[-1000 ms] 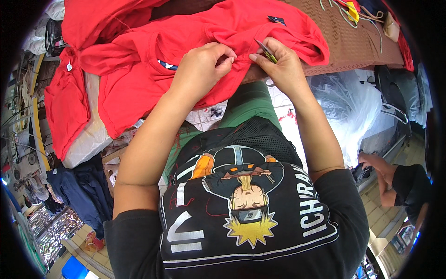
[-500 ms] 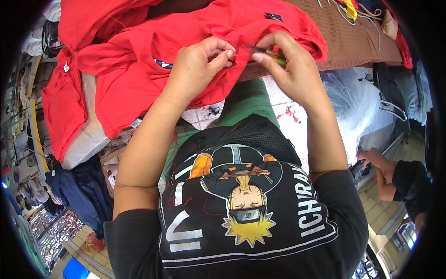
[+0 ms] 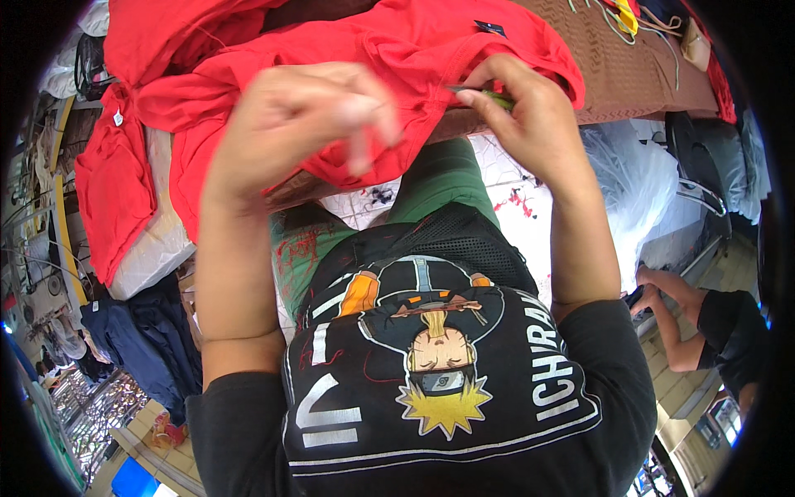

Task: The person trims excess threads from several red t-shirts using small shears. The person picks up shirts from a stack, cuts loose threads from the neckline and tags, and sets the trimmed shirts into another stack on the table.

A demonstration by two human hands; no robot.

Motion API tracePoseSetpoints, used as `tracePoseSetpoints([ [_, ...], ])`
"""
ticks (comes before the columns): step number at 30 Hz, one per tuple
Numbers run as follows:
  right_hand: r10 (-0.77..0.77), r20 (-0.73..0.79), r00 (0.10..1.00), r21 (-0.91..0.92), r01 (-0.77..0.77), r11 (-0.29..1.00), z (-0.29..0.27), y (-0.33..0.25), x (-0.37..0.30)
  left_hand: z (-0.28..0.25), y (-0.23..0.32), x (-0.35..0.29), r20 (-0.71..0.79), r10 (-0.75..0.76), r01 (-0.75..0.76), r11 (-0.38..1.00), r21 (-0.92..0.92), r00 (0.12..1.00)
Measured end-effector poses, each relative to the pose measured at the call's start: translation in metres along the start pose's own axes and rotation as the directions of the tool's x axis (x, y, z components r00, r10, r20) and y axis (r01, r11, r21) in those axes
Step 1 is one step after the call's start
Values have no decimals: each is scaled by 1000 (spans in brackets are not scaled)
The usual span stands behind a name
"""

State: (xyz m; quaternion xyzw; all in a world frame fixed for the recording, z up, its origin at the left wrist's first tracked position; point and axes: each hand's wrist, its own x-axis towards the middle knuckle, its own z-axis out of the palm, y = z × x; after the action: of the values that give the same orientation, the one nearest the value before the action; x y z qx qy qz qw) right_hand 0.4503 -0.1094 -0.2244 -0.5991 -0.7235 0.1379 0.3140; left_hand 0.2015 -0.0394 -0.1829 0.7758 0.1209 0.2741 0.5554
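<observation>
- Left hand (image 3: 310,116): shifted toward the person's left and away from the right hand since the earlier frame, where both work close together at the cloth; it now hangs over the garment, fingers bent downward.
- Left grip: blurred; whether it holds anything cannot be told.
- Right hand (image 3: 530,112): in nearly its earlier place, at the garment's near edge; its grip is closed around the snips (image 3: 498,99).
- Snips: green handle within the hand, dark tip pointing left over the red cloth; contact with the cloth cannot be judged.
- Garment (image 3: 406,50): red, loosely spread on the desk (image 3: 633,79), its near edge drooping toward the person's legs; a dark label (image 3: 489,29) shows on its far part.
- Red piece (image 3: 120,190): left of the garment, hanging down.
- Plastic bag (image 3: 625,178): clear, below the desk at right.
- Red scraps (image 3: 517,203): on the tiled floor.
</observation>
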Motion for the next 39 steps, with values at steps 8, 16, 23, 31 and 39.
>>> tracePoseSetpoints([
  [8,-59,-22,998,375,63,925,21,-14,0,21,-25,-6,-223,-135,218,887,406,965],
  [16,173,13,985,541,-152,827,48,12,-9,39,-74,-10,-271,-13,215,648,731,962],
  [23,159,92,983,510,-183,840,47,16,-6,33,-77,-4,-247,-20,201,643,739,969],
  [31,102,80,992,446,-127,886,42,14,-5,23,-64,3,-307,-281,406,755,515,910],
  [39,12,67,998,217,-26,976,40,3,1,25,-65,3,-320,-263,404,734,546,910],
])
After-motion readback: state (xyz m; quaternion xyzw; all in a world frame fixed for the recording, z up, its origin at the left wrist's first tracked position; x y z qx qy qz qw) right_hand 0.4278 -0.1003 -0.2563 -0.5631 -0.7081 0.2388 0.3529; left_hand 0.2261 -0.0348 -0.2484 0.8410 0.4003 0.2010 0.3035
